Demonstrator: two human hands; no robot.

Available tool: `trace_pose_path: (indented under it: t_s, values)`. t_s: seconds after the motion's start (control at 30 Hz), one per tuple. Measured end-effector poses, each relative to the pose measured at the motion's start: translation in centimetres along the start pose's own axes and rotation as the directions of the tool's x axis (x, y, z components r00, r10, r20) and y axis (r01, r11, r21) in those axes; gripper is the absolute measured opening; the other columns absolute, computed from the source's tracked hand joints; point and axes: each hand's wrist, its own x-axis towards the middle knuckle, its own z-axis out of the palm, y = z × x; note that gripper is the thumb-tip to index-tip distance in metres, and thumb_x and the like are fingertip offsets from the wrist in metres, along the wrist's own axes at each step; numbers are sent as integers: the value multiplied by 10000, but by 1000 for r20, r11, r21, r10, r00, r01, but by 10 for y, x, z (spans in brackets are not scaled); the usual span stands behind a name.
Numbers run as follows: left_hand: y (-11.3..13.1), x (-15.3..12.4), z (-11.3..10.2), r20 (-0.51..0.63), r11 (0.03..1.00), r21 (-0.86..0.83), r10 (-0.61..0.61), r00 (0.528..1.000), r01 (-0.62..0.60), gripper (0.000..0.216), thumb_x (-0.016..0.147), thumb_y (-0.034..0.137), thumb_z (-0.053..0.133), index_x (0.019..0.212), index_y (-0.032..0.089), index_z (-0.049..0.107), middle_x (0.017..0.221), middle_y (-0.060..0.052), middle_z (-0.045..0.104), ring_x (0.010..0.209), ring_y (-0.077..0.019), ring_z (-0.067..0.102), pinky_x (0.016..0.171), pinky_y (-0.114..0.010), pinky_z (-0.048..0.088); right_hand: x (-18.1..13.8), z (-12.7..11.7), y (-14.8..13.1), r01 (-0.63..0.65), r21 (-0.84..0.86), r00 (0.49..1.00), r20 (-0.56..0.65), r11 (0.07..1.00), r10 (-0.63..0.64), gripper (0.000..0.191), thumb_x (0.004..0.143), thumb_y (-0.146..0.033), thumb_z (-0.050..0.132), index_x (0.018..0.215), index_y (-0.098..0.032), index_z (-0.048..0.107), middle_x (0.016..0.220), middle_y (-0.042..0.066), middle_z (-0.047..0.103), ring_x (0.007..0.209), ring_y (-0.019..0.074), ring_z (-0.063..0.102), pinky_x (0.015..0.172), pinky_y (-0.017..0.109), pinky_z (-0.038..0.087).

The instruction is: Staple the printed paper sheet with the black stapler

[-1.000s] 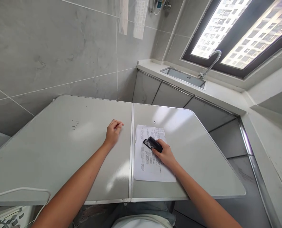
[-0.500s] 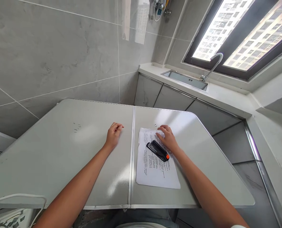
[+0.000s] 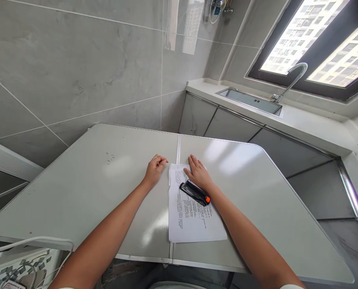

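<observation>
While a white cable (image 3: pixel 34 238) loops at near left, the black stapler (image 3: pixel 194 192) lies on the paper (image 3: pixel 193 230), blocking print. Right hand (image 3: pixel 198 174): flat over paper's top corner, thumb spread. Left hand (image 3: pixel 155 168): curled on table (image 3: pixel 61 200), can't tell if pinching. Dark bits (image 3: pixel 110 159) farther left; sink (image 3: pixel 251 101), faucet (image 3: pixel 297 79), window (image 3: pixel 320 50) beyond.

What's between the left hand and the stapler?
Nothing raised visible: from the left hand, just table, then the flat paper under the stapler. The right hand lies on the stapler's far side, off that path.
</observation>
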Motion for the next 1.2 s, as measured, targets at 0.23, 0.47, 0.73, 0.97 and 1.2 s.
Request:
trace_pose_path:
  t_s: [0.23,0.47,0.73,0.97,1.2]
  values:
    - [6,-2,3,24,998,32,48,999,-49,226,983,338,573,893,207,734,935,-38,612,819,-166,545,752,-310,417,22,9,-39,112,57,994,-9,992,-111,750,1079,-534,321,1665,-71,251,1743,177,198,1612,263,235,1315,463,184]
    - [8,13,-29,-110,789,-614,-65,992,-17,424,876,321,675,622,194,361,675,31,288,583,-110,325,541,-263,306,35,21,-89,182,28,983,33,983,-183,719,1088,-529,297,1654,-84,306,1739,141,234,1617,278,210,1324,476,100]
    - [-7,28,-107,-211,511,-855,-198,957,-83,587,816,265,683,628,185,133,630,47,159,466,-69,211,430,-243,249,75,39,-144,1,30,1000,3,1000,-1,706,1092,-527,238,1664,-116,292,1754,129,177,1621,397,112,1269,669,79]
    - [-12,29,-105,-154,585,-811,-264,952,32,599,911,361,611,607,195,122,572,47,172,432,-74,238,420,-260,280,103,50,-177,14,92,1000,-26,996,-12,704,1083,-538,254,1680,-165,257,1752,104,209,1604,479,69,1231,750,70]
    - [-15,26,-105,-130,574,-816,-290,948,64,615,926,409,600,595,203,125,522,56,163,399,-72,225,404,-264,268,102,40,-179,113,101,993,-56,989,-107,628,1092,-464,298,1660,-199,265,1766,123,149,1603,364,158,1235,672,173]
